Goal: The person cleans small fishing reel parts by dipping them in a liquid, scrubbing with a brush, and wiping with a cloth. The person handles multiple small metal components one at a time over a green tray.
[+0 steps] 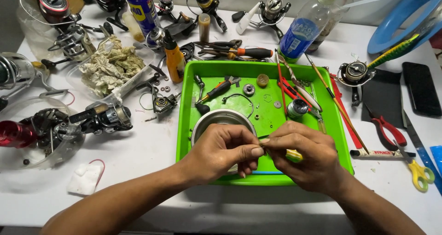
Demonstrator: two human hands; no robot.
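A tray [343, 138] sits at the middle of the table [152, 147]. In it, a metal bowl [216, 119] lies near the front left, a screwdriver [216, 90] behind it, a small cylinder [297, 108] to the right. Fishing reels [103, 117] lie left of the tray, a plastic bottle [304, 27] behind it, scissors [416, 170] and a phone [421, 88] to the right.

The small part [261, 143] is thin and dark, pinched between the fingertips of both hands over the near half of the green tray [343, 138]; it is too small to tell its shape. The tool [293, 155] has a yellow-green handle and lies inside the right hand [306, 159], only its end showing. The left hand [221, 149] is above a round metal bowl [221, 117].
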